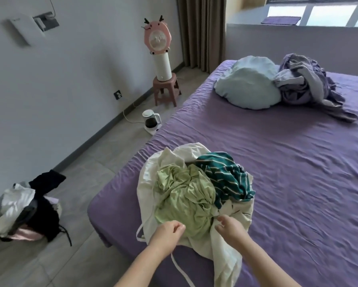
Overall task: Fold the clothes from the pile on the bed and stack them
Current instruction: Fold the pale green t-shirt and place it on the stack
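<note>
Clothes pile (196,187) at the near corner of the bed (287,162), both hands on it.
Left hand (166,233) curled at the green shirt (184,195); right hand (232,228) pinches white cloth (225,251). Pillow (248,83) far off.

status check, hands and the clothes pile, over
Left hand curled at crumpled light green garment, grip unclear. Right hand pinching white cloth. Teal striped top still unfolded in pile. Nothing blocking.
</note>
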Available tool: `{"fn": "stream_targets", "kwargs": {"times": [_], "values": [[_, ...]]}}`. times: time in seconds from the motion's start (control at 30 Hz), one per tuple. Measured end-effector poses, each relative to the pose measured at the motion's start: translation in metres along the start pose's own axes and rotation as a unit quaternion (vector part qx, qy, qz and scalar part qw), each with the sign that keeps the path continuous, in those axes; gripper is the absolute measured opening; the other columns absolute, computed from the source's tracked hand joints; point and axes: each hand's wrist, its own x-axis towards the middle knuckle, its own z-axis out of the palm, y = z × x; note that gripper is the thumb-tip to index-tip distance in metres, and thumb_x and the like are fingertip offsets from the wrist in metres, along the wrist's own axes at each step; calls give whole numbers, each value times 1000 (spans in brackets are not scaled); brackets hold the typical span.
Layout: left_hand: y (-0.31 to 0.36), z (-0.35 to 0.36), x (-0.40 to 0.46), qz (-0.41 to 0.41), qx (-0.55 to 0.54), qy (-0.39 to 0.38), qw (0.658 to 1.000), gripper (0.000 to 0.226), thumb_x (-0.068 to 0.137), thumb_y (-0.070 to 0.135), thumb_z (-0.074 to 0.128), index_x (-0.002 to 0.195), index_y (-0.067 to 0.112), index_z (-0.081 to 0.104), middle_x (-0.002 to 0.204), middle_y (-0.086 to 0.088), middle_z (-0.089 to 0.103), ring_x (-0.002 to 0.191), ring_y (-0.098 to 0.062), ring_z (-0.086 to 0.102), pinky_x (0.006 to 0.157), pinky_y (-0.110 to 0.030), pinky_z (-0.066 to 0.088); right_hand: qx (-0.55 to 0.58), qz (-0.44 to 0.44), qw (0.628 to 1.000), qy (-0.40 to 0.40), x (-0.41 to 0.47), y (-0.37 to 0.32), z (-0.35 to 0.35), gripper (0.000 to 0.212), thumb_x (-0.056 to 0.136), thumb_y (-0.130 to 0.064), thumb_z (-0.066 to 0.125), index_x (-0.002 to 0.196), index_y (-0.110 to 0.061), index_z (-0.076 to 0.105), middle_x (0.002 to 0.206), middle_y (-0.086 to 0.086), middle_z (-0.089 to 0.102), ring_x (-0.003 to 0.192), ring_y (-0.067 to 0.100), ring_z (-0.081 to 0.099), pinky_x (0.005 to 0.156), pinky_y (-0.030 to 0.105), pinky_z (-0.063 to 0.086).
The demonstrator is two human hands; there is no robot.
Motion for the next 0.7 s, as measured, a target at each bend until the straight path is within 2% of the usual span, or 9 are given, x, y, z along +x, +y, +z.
{"fn": "stream_targets", "kwargs": {"times": [0.13,0.23,0.37,0.47,0.53,0.63,0.7], "values": [[12,-18,55,50,52,-28,997,31,98,37,45,117,21,63,115,5,61,98,-6,54,80,-20,40,22,24,999,9,27,-12,10,34,94,-29,49,125,-16,53,123,2,59,111,15,54,83,21,41],[17,-29,101,90,120,-47,988,33,98,33,47,124,18,60,124,-1,55,112,-15,53,93,-25,42,68,82,994,29,42,-23,22,32,94,-31,51,121,-15,52,119,1,60,106,14,56,86,24,46],[20,-32,157,164,189,-61,966,37,97,26,50,133,20,52,134,3,49,122,-13,47,103,-28,39,128,170,976,47,65,-41,36,38,93,-35,54,124,-14,48,121,2,59,109,17,56,84,24,44],[18,-26,187,248,241,-67,936,44,94,13,52,137,22,47,138,3,43,122,-16,45,99,-29,43,170,236,954,75,81,-52,49,33,91,-32,56,118,-15,49,117,2,60,108,19,56,80,26,44],[15,-21,202,286,291,-85,909,45,91,5,50,135,17,46,133,-3,44,118,-22,48,92,-32,46,193,265,938,116,86,-58,59,23,91,-28,56,111,-16,54,111,2,62,103,21,57,79,28,44],[15,-27,216,323,369,-80,868,25,90,2,48,112,10,54,114,-8,53,101,-25,53,76,-35,48,260,253,910,198,83,-61,65,7,92,-20,57,93,-13,60,95,4,65,89,20,58,76,31,44],[19,-39,222,327,324,-72,885,12,92,14,52,103,13,58,107,-2,56,98,-19,52,74,-32,46,320,224,887,246,74,-64,56,5,93,-16,56,89,-13,58,87,2,63,84,20,58,73,31,44]]}}
